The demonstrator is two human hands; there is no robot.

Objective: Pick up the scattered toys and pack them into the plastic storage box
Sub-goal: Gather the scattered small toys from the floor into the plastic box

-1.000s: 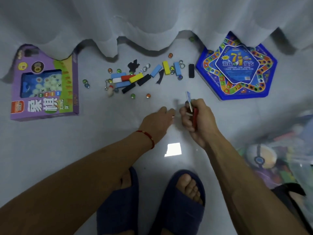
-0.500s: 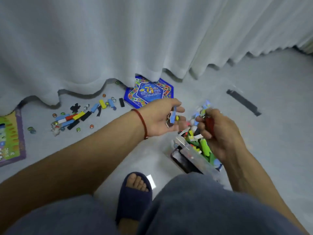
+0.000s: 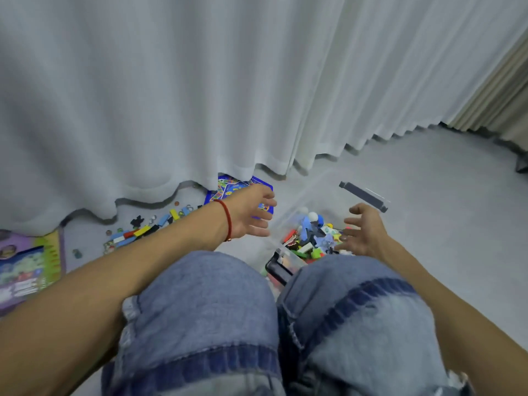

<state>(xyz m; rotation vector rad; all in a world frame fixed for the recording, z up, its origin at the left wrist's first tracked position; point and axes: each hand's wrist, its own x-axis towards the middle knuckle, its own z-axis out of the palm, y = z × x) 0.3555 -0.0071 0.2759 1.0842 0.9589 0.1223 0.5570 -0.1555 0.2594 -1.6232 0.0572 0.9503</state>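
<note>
Over the plastic storage box [image 3: 281, 254], both hands spread.
Left hand [image 3: 251, 211] and right hand [image 3: 363, 231] hold nothing; scattered toys [image 3: 143, 231] lie by the curtain [image 3: 200, 95].

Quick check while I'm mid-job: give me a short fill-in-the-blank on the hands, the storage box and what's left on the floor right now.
1. Both the left hand and the right hand are ____ and hold nothing.
2. The red string is on the ____ wrist.
3. The plastic storage box already holds ____.
4. The scattered blocks lie on the floor below the white ____.

Missing words: open; left; toys; curtain
</note>
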